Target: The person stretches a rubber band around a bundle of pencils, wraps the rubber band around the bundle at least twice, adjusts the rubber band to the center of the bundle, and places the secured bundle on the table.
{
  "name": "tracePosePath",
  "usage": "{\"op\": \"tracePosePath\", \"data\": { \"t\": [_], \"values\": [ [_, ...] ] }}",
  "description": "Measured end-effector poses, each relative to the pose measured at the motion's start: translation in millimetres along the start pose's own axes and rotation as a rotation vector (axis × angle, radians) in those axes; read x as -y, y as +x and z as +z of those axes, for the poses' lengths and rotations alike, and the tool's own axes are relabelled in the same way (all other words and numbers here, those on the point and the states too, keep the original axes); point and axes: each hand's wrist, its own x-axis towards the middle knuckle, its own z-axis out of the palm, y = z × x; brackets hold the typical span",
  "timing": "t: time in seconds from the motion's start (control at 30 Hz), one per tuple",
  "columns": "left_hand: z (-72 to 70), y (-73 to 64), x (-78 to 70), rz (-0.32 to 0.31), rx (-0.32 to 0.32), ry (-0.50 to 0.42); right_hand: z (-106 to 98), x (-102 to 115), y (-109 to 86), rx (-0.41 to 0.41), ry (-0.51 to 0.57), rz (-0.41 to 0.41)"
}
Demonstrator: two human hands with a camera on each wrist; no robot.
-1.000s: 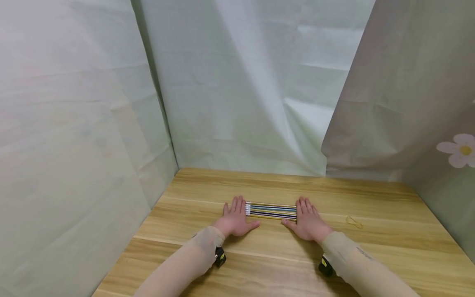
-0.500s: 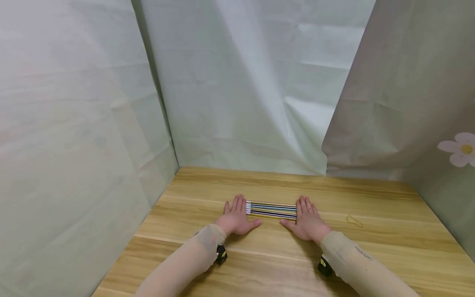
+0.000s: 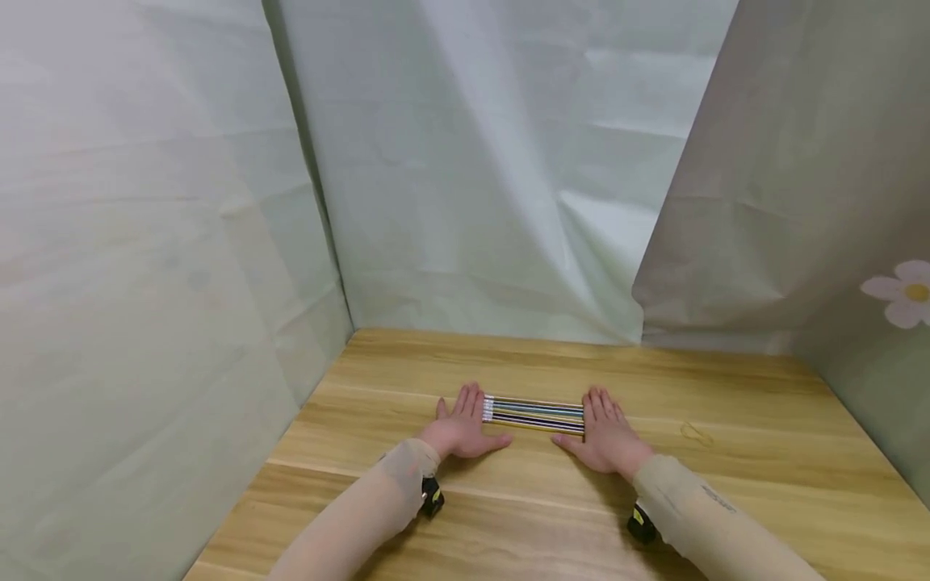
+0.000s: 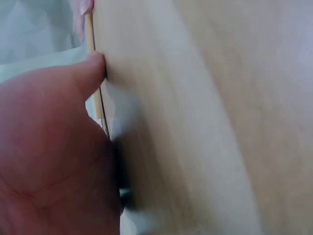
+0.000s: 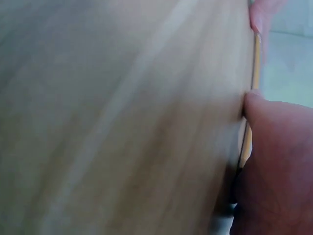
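Note:
Several pencils (image 3: 538, 415) lie side by side in a flat row on the wooden table, their pale ends to the left. At those ends my left hand (image 3: 463, 424) lies with straight fingers along the row, its thumb pointing right below the nearest pencil. My right hand (image 3: 605, 432) mirrors it at the other ends, fingers straight and thumb pointing left. Both wrist views show a yellow pencil edge beside the thumb: the left hand's palm (image 4: 49, 132) fills the lower left of one, and the right hand's base (image 5: 283, 156) the lower right of the other.
A thin yellow rubber band (image 3: 696, 434) lies on the table (image 3: 523, 500) to the right of my right hand. Pale cloth (image 3: 465, 177) hangs behind the table and along both sides, with a flower print (image 3: 904, 294) at the right.
Both hands stay at the ends of the pencil row. The right hand's thumb has shifted very slightly; the whole head view has drifted a little.

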Motion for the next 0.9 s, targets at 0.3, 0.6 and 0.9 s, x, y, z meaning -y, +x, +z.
{"op": "tracePosePath", "data": {
  "t": [0.3,0.6,0.9],
  "values": [
    [-3.8,-4.0,-0.8,0.02,-0.024,-0.028,-19,3,-8.7,0.043,0.035,-0.021],
    [-19.7,-14.5,-8.0,0.153,-0.16,0.025,-28,-11,-6.8,0.017,0.058,-0.122],
    [-36.3,-16.8,-26.0,0.337,-0.305,-0.044,-44,-5,7.0,-0.052,-0.02,-0.184]
  ]
}}
